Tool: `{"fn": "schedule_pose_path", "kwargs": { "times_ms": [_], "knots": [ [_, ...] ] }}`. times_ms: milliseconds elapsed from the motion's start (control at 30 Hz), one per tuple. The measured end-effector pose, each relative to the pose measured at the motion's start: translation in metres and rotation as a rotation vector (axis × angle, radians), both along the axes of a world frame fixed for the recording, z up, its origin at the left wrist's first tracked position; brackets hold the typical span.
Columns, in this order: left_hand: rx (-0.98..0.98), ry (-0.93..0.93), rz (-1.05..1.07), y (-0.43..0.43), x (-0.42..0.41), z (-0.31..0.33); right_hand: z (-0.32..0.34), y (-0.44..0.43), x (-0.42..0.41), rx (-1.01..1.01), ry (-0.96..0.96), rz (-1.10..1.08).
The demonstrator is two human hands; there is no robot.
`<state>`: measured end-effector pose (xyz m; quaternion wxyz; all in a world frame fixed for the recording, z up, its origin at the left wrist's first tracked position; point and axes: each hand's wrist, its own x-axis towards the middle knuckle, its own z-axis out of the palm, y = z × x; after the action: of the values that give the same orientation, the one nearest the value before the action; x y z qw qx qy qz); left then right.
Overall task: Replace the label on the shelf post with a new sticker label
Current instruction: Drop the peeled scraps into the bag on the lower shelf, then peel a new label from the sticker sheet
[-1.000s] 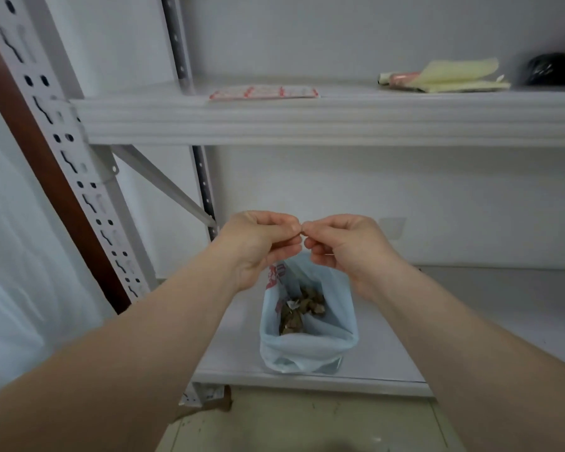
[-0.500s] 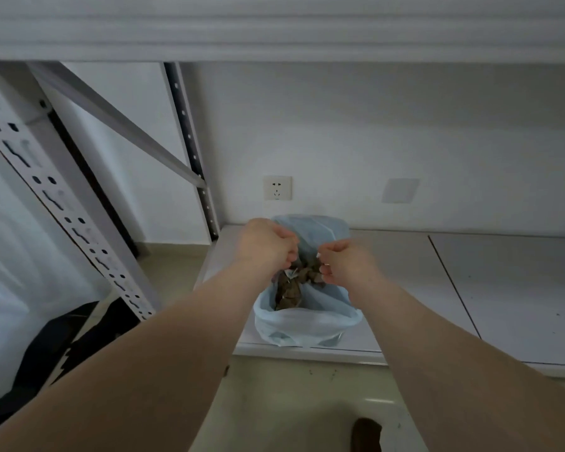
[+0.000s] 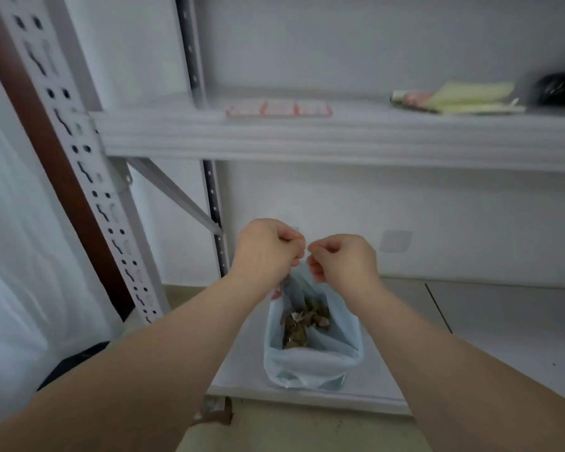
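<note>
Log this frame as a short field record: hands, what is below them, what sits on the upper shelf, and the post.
left hand: closed in a pinch, fingertips nearly meeting the other hand's
right hand: closed in a pinch; anything held is too small to tell
below hands: pale blue plastic bag-lined bin on the lower shelf, brownish scraps inside
upper shelf: red-and-white flat sticker sheet, pale yellow papers, black object at far right
post: white perforated metal shelf post at left, untouched
</note>
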<state>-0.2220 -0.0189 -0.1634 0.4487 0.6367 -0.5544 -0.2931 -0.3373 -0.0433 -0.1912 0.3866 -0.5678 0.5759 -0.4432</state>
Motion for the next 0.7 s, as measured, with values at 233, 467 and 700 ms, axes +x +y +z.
{"fn": "schedule_pose_path", "kwargs": {
  "times_ms": [233,467,700],
  "knots": [
    [-0.566,-0.327,0.119,0.045,0.021,0.102,0.113,0.044,0.023,-0.522,0.286,-0.005],
    [-0.511,-0.799,0.165,0.011,0.045,0.136,0.165,0.028,0.018,-0.749,0.579,-0.203],
    [-0.265,-0.988,0.071,-0.013,0.049,0.123,0.168,0.002,0.006,-0.424,0.699,-0.098]
  ]
}}
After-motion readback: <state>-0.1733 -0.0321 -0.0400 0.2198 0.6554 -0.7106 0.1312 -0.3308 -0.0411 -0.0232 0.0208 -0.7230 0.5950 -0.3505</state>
